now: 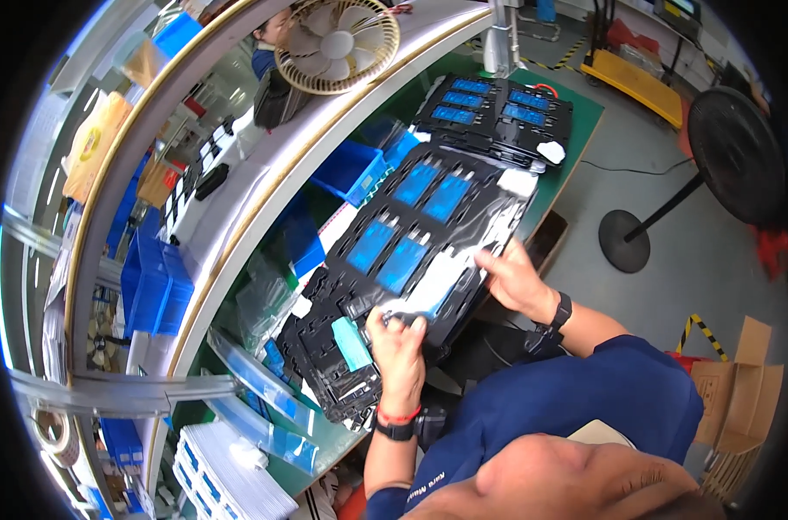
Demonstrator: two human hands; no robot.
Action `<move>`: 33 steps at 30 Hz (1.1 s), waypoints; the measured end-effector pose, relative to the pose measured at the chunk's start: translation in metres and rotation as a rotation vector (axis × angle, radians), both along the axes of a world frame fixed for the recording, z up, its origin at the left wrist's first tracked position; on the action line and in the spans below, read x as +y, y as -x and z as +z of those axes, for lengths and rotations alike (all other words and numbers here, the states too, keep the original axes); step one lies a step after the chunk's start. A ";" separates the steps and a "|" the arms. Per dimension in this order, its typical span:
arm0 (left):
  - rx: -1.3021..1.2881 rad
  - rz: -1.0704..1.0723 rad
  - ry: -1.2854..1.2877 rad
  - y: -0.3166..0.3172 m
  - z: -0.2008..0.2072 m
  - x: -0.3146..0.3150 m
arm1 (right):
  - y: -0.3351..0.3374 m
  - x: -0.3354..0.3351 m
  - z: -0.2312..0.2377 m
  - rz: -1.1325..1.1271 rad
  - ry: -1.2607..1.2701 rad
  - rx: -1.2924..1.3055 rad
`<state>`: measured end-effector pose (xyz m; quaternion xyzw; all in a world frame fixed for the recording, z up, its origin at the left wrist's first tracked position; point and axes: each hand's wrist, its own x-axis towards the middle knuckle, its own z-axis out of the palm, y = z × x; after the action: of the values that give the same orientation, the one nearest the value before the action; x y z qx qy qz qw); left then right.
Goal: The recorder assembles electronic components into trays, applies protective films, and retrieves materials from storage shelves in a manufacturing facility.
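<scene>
A black plastic tray (462,227) with several blue rectangular pieces (370,246) in its pockets tilts over the green workbench. My left hand (399,347) grips its near left corner, thumb on top and fingers curled. Further along the near edge, my right hand (517,279) holds the same tray, its thumb on the upper face and its other fingers partly hidden. Bright glare on a glossy surface covers the near strip between the hands. Beside my left hand, a stack of black trays (320,360) lies on the bench with a light green piece (351,344) on top.
More black trays (489,134) with blue pieces sit at the bench's far end. Blue bins (352,172) stand along its back, below a shelf with a fan (337,43). A pedestal fan (626,241) and an open carton (739,390) stand on the right. Another person (265,54) appears beyond the shelf.
</scene>
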<state>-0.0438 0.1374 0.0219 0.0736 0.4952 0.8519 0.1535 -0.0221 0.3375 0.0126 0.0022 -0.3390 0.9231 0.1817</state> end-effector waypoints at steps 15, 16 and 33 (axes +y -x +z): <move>0.710 0.574 1.229 -0.024 -0.003 -0.107 | 0.104 0.443 -0.063 -0.221 -0.151 -0.286; 0.693 0.644 1.341 -0.029 -0.005 -0.121 | 0.119 0.427 -0.070 -0.189 -0.145 -0.306; 0.311 0.755 1.450 -0.038 -0.045 -0.162 | 0.096 0.289 0.015 -1.006 -1.351 -0.366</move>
<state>-0.0057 -0.0242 -0.0234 -0.0977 0.9282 0.2961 -0.2033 -0.1183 0.6264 0.0279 -0.1894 -0.8000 0.3194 0.4712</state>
